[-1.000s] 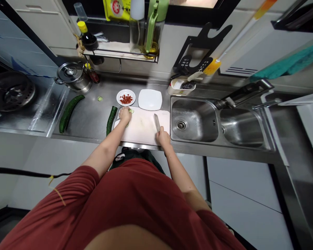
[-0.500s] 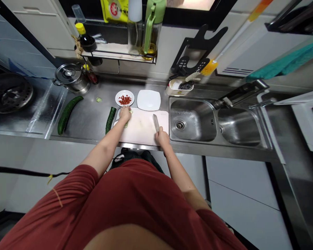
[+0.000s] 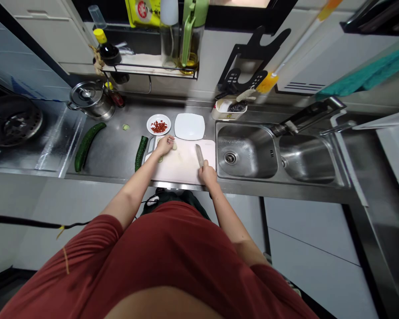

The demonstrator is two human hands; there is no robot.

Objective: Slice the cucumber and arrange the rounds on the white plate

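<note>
My right hand (image 3: 207,173) grips a kitchen knife (image 3: 199,155), its blade lying over the right part of the white cutting board (image 3: 186,170). Over the board's upper left, my left hand (image 3: 165,145) has its fingers closed on a pale cucumber slice (image 3: 174,145). Another cucumber slice (image 3: 160,159) lies on the board below that wrist. A length of cut cucumber (image 3: 141,153) rests just left of the board. Behind the board stand a white plate of chopped red pieces (image 3: 158,134) and a bare white square plate (image 3: 189,126).
A whole cucumber (image 3: 88,146) and a small cucumber end (image 3: 125,127) lie on the steel counter, near a lidded pot (image 3: 91,99). The double sink (image 3: 248,150) borders the board's right. A shelf with bottles (image 3: 153,68) hangs above the counter.
My left hand has moved right and slightly down across the board, with the cucumber slice at its fingertips. My right hand and the knife have stayed nearly in place.
</note>
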